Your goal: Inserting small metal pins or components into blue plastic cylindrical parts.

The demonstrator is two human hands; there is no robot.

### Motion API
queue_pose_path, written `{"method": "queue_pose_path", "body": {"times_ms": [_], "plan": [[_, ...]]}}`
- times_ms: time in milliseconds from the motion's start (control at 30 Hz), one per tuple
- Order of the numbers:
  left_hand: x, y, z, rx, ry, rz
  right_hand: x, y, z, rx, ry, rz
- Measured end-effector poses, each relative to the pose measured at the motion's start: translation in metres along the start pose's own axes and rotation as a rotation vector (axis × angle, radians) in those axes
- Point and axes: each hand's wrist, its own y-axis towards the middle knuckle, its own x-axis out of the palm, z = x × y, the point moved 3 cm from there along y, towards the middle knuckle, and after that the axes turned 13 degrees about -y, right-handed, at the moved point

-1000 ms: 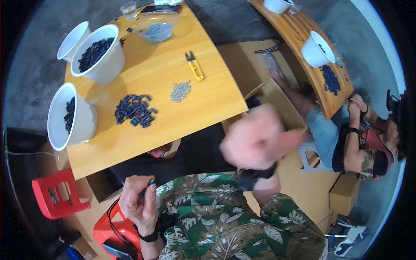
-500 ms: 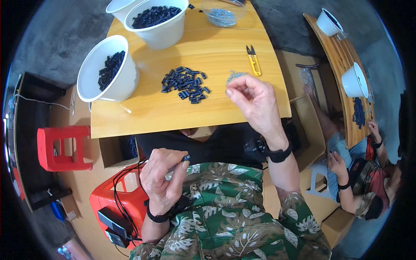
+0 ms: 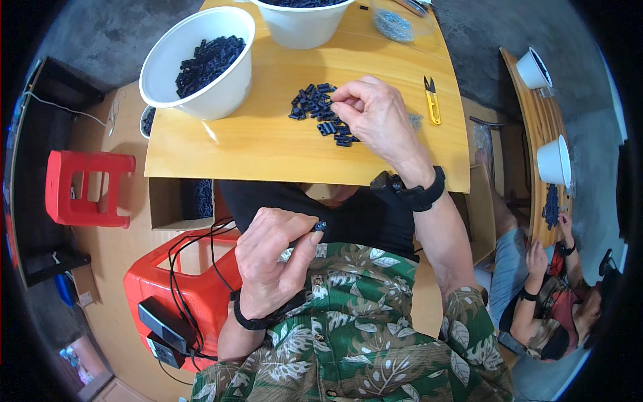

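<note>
one small dark cylindrical piece point(image 3: 321, 226) is pinched in the bare left hand point(image 3: 273, 256), at six o'clock from a heap of black tubular pieces point(image 3: 307, 104) on the yellow wooden counter point(image 3: 201, 157). the bare right hand point(image 3: 376, 115) curls over the heap; whether it has closed on anything, i cannot tell. yellow-handled metal snips point(image 3: 435, 112) lie at the heap's three o'clock.

Soft light faintly shadows the table point(image 3: 201, 161); straight edges bow toward black corners.
</note>
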Motion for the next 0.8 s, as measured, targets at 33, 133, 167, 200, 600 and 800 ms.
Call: {"method": "queue_pose_path", "body": {"times_ms": [33, 133, 167, 200, 600, 800], "plan": [[-0.001, 0.0, 0.0, 0.004, 0.002, -0.006, 0.005, 0.002, -0.002, -0.004, -0.001, -0.006], [-0.003, -0.002, 0.001, 0.009, -0.002, 0.017, 0.017, 0.007, -0.012, -0.088, -0.103, -0.008], [-0.003, -0.002, 0.0, 0.007, -0.001, 0.023, 0.018, 0.007, -0.015, -0.088, -0.119, -0.019], [-0.002, -0.003, -0.001, 0.018, -0.004, 0.018, 0.02, 0.007, -0.016, -0.087, -0.135, -0.029], [0.0, -0.003, -0.001, 0.008, 0.011, 0.005, 0.015, 0.001, -0.012, -0.125, -0.086, -0.012], [0.002, -0.002, 0.001, 0.015, 0.014, 0.005, 0.035, 0.002, -0.028, -0.244, -0.093, -0.031]]}}
